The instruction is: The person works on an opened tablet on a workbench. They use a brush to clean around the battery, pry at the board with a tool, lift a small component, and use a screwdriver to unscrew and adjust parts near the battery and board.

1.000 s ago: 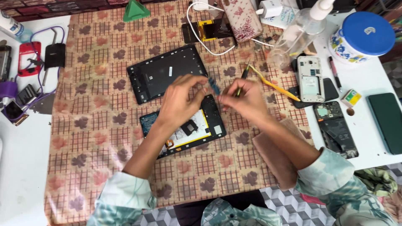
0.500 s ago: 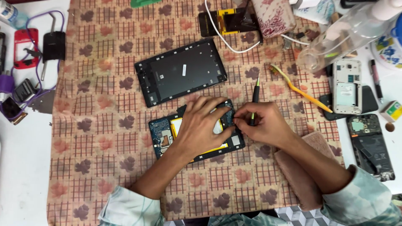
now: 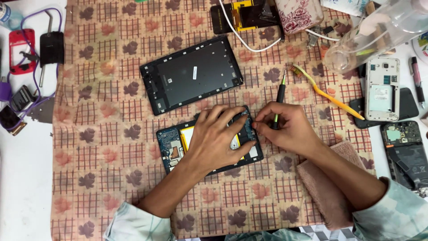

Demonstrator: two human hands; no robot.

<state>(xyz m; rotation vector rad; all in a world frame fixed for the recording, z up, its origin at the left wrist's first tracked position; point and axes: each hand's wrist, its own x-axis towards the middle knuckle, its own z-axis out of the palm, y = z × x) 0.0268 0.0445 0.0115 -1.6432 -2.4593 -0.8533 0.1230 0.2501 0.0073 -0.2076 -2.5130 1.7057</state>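
- White tabletop (image 3: 26, 187) carries one pinkish cloth mat printed with brown leaves and red grids (image 3: 98, 147) — nearly all the work lies on it.
- One opened tablet body with blue circuit board and yellow battery (image 3: 171, 145) lies near the mat's middle, its long side running left to right.
- Left hand (image 3: 218, 138) lies flat over that tablet body, fingers spread wide, pressing on it and gripping nothing.
- Right hand (image 3: 290, 129) sits just beside the tablet's right edge, fingers pinched narrow around one slim black screwdriver with a green band (image 3: 280, 96); its shaft points up and away from the person.
- One black tablet back panel with a small white sticker (image 3: 191, 75) lies apart, above the opened body, tilted.
- One yellow toothbrush (image 3: 327, 97) rests right of the screwdriver.
- One folded pink towel (image 3: 323, 192) lies under the right forearm.
- Two opened phones sit at the right: one white phone frame (image 3: 382, 89) and one dark phone with its board exposed (image 3: 403, 151).
- One clear plastic bottle (image 3: 374, 38) lies at the upper right.
- One red phone frame (image 3: 20, 51) rests at the far left, off the mat.
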